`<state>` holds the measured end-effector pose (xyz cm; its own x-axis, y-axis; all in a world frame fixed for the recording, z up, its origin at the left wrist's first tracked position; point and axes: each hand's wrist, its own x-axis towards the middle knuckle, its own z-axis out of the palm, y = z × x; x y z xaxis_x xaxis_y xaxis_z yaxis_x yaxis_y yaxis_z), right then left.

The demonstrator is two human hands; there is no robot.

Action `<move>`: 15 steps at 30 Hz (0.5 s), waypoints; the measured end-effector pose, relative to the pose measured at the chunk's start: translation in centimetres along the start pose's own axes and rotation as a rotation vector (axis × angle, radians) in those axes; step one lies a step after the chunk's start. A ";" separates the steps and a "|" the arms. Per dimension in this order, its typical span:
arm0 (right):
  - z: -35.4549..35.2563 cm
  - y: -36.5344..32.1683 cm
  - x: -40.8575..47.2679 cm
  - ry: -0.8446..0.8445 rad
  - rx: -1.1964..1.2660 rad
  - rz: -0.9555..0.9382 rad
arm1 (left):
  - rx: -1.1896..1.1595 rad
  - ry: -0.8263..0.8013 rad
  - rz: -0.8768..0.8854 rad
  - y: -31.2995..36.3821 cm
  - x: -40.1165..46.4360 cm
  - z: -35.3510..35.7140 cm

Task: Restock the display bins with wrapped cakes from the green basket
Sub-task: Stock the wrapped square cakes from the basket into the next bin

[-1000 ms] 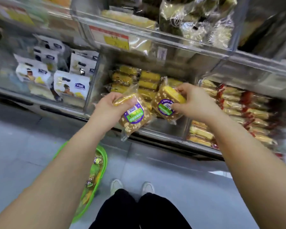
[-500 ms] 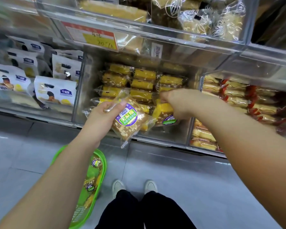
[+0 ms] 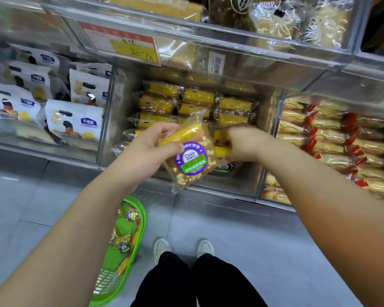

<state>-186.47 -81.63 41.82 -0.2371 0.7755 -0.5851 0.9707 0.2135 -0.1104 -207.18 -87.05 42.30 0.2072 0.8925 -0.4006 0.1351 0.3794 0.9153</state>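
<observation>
Because the wrapped cake [image 3: 190, 155] is soft under slippery film, we judge it light and crushable, best held by its edges. Our left hand [image 3: 142, 151] pinches it just before the middle bin [image 3: 242, 185]. Our right hand [image 3: 245, 144], blurred, curls around another cake [image 3: 224, 166] inside that bin.

Left hand [image 3: 142, 151] around wrapped cake [image 3: 190, 156]

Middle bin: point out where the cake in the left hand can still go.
Free: the front strip of the middle bin, between its front wall and the yellow cake rows. The right hand is placing a cake there. Further back is packed.
</observation>
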 end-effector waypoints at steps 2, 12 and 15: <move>-1.9 0.6 -0.5 0.036 0.230 0.034 | 0.032 -0.072 0.060 0.9 0.7 0.8; -3.1 2.7 -7.7 0.077 0.493 -0.125 | 0.408 -0.397 0.171 1.9 4.4 5.0; -1.6 2.3 -7.6 0.148 0.243 -0.134 | 0.529 -0.364 0.136 1.1 4.3 4.9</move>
<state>-182.52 -86.05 47.28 -0.3498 0.8321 -0.4305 0.9069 0.1854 -0.3784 -201.36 -84.02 41.41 0.5580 0.7493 -0.3566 0.5238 0.0153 0.8517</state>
